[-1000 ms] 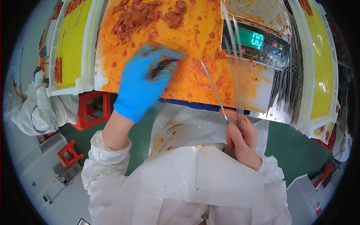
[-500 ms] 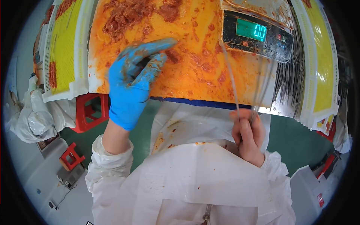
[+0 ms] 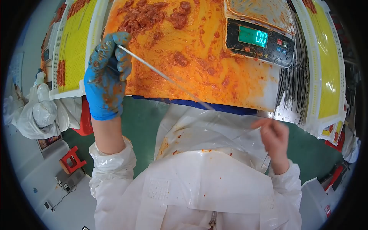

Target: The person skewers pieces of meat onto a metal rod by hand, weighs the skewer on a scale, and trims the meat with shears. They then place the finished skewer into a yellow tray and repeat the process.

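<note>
My left hand (image 3: 105, 78), in a smeared blue glove, is closed around the end of a thin metal skewer (image 3: 161, 73) at the left side of the cutting board (image 3: 264, 82). The skewer slants down to the right across the board's near edge, its far part blurred. Over the apron, my bare right hand (image 3: 275, 140) is closed, slightly blurred, with a thin skewer (image 3: 265, 160) poking out below the fist. Red minced-looking meat (image 3: 142, 17) lies heaped on the orange-stained board, with smaller bits (image 3: 180, 58) nearer me.
A digital scale (image 3: 260, 42) reading 0.0 stands at the board's right. Many metal skewers (image 3: 293, 82) lie beside it. White-framed trays with yellow mesh flank the board, the left one (image 3: 74, 50) carrying meat skewers, the right one (image 3: 327, 69) farther out. Red stools (image 3: 73, 160) stand below left.
My left hand has moved left and closed on one skewer, which now spans toward my right hand. My right hand has shifted right and slightly down, away from the board's edge.
</note>
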Available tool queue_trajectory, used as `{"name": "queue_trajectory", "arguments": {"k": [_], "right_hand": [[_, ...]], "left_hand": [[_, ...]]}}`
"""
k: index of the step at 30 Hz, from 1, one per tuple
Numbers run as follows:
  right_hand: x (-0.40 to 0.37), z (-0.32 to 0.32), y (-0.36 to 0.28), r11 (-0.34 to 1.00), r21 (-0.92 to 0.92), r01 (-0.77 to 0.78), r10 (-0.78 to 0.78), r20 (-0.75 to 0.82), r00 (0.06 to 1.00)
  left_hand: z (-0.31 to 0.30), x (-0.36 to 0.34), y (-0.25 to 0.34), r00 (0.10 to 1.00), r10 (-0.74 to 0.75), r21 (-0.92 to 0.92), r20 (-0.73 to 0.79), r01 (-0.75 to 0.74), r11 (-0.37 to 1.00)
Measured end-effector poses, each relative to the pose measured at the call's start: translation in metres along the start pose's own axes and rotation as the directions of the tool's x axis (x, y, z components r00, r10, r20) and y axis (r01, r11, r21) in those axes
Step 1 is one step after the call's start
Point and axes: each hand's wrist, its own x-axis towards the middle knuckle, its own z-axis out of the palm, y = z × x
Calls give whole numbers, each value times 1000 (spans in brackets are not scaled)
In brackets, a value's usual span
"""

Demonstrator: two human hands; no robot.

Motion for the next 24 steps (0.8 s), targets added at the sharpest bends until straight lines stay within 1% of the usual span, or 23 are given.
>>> {"name": "queue_trajectory", "arguments": {"k": [2, 4, 5, 6, 8, 10, 11, 12, 15, 16, 19, 20, 23, 24], "right_hand": [[13, -13, -33, 975, 52, -216, 218, -33, 975], [22, 11, -33, 986, 125, -115, 94, 158, 983], [22, 20, -25, 989, 140, -43, 7, 249, 968], [22, 28, -18, 986, 168, 24, -80, 337, 938], [7, 36, -18, 982, 162, -93, 40, 304, 952], [5, 32, -19, 972, 133, -196, 158, 253, 954], [6, 31, -20, 963, 112, -244, 215, 219, 952], [3, 31, -20, 948, 98, -304, 283, 183, 941], [21, 41, -19, 996, -17, -82, 83, 81, 993], [16, 41, -22, 991, -7, -132, 132, 8, 991], [3, 43, -4, 988, 98, -118, 124, -55, 991], [3, 46, 5, 992, 76, -102, 107, -73, 991], [2, 40, 21, 987, -56, 153, -159, -100, 982], [1, 37, 18, 991, -47, 126, -130, -90, 987]], "left_hand": [[15, -12, -14, 996, -84, 26, 34, 83, 996], [40, -22, -29, 989, -138, 83, 61, 132, 988], [49, -26, -34, 985, -157, 125, 72, 148, 981], [49, -29, -32, 972, -228, 194, 61, 212, 958], [49, -33, -32, 928, -371, 321, 29, 343, 883], [35, -29, -39, 988, -122, 518, -96, 155, 841], [29, -24, -43, 991, 11, 616, -132, 74, 784], [31, -13, -46, 981, 192, 738, -18, -117, 665], [36, -1, -52, 987, 72, 796, 146, -160, 584], [34, 0, -49, 986, 60, 884, 157, -167, 436], [16, 1, -59, 963, 141, 877, 231, -269, 397], [13, -3, -64, 969, 131, 858, 209, -246, 451], [27, -2, -66, 977, 135, 787, 167, -214, 579], [31, -3, -66, 978, 130, 768, 161, -207, 606]]}}
